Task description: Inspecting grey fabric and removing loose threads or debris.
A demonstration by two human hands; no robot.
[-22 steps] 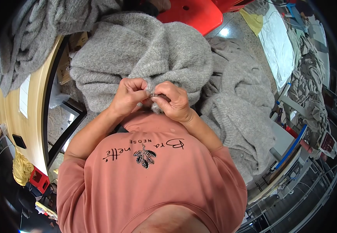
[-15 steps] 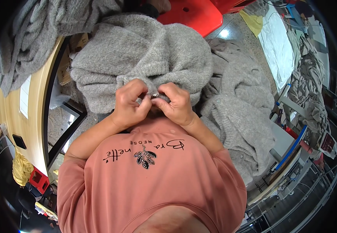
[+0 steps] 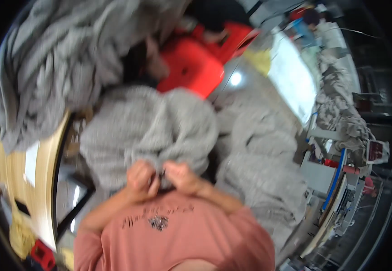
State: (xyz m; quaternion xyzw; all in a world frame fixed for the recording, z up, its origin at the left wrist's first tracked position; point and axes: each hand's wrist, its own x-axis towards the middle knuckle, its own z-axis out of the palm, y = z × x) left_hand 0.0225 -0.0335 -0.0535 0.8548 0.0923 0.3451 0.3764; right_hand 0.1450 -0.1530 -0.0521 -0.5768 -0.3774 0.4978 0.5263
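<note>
Gray knit cloth [image 3: 144,124] held at its near edge

The left hand [image 3: 140,181] and right hand [image 3: 181,178], blurred, sit side by side, fingers curled closed on the cloth, which bunches at 12 o'clock from them. A wooden table [image 3: 46,174] is at 9 o'clock, a gray heap [image 3: 263,185] at 3.

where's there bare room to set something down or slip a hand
Bare wood shows on the table, just right of its white sheet and phone. A floor patch shows between red stool, yellow cloth and grey knit heap. Crowded: the table's far end, under grey knitwear; and the lap, where left hand and right hand close on a grey garment.
</note>
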